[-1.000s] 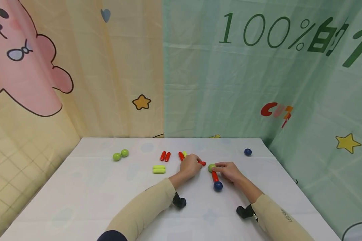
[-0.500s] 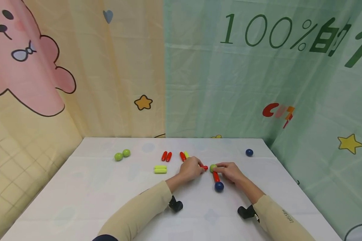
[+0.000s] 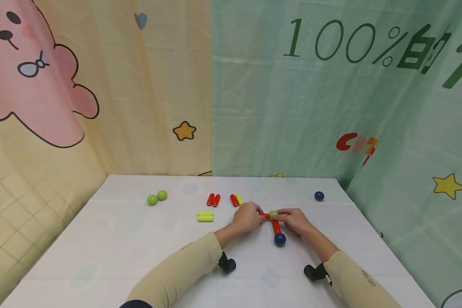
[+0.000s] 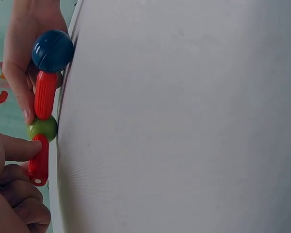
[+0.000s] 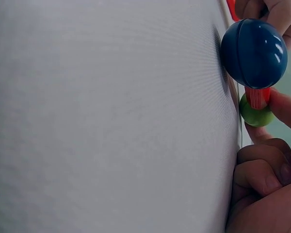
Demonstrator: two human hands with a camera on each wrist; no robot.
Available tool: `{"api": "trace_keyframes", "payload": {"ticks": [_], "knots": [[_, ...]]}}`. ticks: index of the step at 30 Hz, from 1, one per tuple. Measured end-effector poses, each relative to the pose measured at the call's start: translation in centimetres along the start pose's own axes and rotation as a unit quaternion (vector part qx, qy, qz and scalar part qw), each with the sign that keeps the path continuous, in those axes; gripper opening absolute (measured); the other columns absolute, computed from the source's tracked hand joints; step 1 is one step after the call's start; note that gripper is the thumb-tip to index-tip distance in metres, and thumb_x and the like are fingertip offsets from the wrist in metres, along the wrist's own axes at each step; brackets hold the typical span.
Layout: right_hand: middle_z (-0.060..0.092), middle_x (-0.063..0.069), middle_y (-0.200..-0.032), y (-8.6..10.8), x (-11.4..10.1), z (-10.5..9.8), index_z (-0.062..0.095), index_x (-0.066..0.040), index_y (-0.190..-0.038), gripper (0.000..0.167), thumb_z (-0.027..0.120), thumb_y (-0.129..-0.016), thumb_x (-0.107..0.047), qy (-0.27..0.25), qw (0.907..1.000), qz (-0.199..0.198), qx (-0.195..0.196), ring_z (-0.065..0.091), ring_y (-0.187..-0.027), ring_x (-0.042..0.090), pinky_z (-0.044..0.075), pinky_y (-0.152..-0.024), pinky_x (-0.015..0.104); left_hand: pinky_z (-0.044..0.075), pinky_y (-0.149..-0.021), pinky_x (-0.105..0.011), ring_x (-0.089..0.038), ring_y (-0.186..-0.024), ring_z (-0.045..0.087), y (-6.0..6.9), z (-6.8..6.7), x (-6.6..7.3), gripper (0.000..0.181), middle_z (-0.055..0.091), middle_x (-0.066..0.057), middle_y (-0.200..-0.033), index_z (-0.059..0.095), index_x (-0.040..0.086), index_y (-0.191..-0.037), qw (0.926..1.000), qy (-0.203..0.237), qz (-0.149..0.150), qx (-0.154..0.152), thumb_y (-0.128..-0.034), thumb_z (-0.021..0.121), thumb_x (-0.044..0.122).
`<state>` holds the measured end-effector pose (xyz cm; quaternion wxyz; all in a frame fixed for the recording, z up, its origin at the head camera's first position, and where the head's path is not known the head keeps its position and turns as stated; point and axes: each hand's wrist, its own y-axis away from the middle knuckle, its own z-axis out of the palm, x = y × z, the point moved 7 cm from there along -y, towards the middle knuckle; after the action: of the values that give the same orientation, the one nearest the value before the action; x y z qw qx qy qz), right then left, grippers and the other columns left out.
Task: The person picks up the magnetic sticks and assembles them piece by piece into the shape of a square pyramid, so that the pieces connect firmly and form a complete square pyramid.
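Observation:
My left hand pinches a red rod between thumb and fingers, and the rod's far end meets a green ball. My right hand pinches that green ball from the right with thumb and forefinger. A second red rod runs from the green ball toward the person and ends in a dark blue ball. In the right wrist view the blue ball stands in front and partly covers the second rod and the green ball.
On the white table lie two green balls at the far left. Two red rods, two yellow-green rods and a red rod beside a yellow-green one lie left of the hands. Another blue ball sits back right.
My left hand has moved slightly right, bringing its red rod against the green ball; a gap stood between them before. The right hand keeps its hold on the ball.

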<state>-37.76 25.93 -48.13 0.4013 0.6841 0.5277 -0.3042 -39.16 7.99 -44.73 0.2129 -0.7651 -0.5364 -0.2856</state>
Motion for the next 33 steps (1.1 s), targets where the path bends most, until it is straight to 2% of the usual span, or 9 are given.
{"api": "trace_keyframes", "payload": {"ticks": [5,12,17,20,25,30,33], "knots": [[0.054,0.007,-0.092,0.2,-0.1,0.0,0.069,-0.007,-0.128,0.048,0.073,-0.09,-0.036,-0.002,1.0,0.0,-0.003,0.039,-0.063,0.019,0.03,-0.056,0.028,0.049,-0.061,-0.025,-0.015,-0.072,0.057,0.3,0.0,-0.2,0.02,0.069,0.001,-0.088,0.077,0.01,-0.105,0.9999,0.01,-0.007,0.005,-0.0907,0.075,0.024],[0.058,0.011,-0.11,0.3,0.0,0.0,0.068,-0.007,-0.128,0.051,0.073,-0.089,-0.04,0.006,1.0,-0.005,-0.004,0.046,-0.082,0.021,0.034,-0.063,0.029,0.049,-0.061,-0.024,-0.014,-0.084,0.058,1.0,-0.7,-0.5,0.027,0.072,0.0,-0.103,0.075,0.013,-0.111,0.9993,0.032,-0.011,0.015,-0.0898,0.076,0.03],[0.06,0.014,-0.122,0.2,0.0,-0.1,0.068,-0.008,-0.129,0.055,0.075,-0.088,-0.043,0.012,0.9999,-0.007,-0.006,0.048,-0.098,0.025,0.038,-0.068,0.03,0.047,-0.061,-0.024,-0.013,-0.079,0.057,1.8,-2.0,-1.0,0.027,0.071,0.003,-0.095,0.074,0.014,-0.11,0.9979,0.053,0.002,0.037,-0.0898,0.074,0.032],[0.059,0.013,-0.117,0.2,0.0,-0.1,0.067,-0.008,-0.13,0.056,0.075,-0.087,-0.044,0.014,0.9998,-0.008,-0.008,0.048,-0.095,0.024,0.037,-0.067,0.03,0.044,-0.059,-0.025,-0.014,-0.072,0.055,2.4,-3.0,-1.3,0.025,0.067,0.003,-0.083,0.074,0.014,-0.11,0.9974,0.052,0.012,0.049,-0.0909,0.073,0.029],[0.051,0.008,-0.094,0.1,0.1,-0.3,0.066,-0.008,-0.132,0.054,0.073,-0.089,-0.04,0.013,0.9999,-0.007,-0.006,0.044,-0.072,0.021,0.031,-0.059,0.029,0.045,-0.059,-0.026,-0.017,-0.073,0.055,3.2,-4.5,-1.8,0.025,0.066,-0.001,-0.081,0.074,0.013,-0.113,0.9965,0.059,0.016,0.057,-0.092,0.072,0.028],[0.054,0.009,-0.105,0.2,0.0,-0.3,0.066,-0.007,-0.131,0.053,0.073,-0.09,-0.039,0.01,0.9998,-0.014,-0.007,0.046,-0.081,0.021,0.032,-0.062,0.03,0.046,-0.066,-0.028,-0.017,-0.082,0.056,3.7,-6.4,-2.9,0.026,0.07,-0.003,-0.095,0.075,0.011,-0.112,0.9938,0.074,0.022,0.08,-0.091,0.073,0.027],[0.053,0.009,-0.104,0.3,-0.2,-0.1,0.066,-0.007,-0.131,0.053,0.073,-0.09,-0.039,0.005,0.9998,-0.014,-0.011,0.045,-0.082,0.021,0.033,-0.063,0.029,0.043,-0.065,-0.028,-0.017,-0.078,0.053,4.0,-7.7,-3.8,0.023,0.066,-0.002,-0.086,0.075,0.011,-0.106,0.9909,0.089,0.015,0.1,-0.0898,0.074,0.026]]}}
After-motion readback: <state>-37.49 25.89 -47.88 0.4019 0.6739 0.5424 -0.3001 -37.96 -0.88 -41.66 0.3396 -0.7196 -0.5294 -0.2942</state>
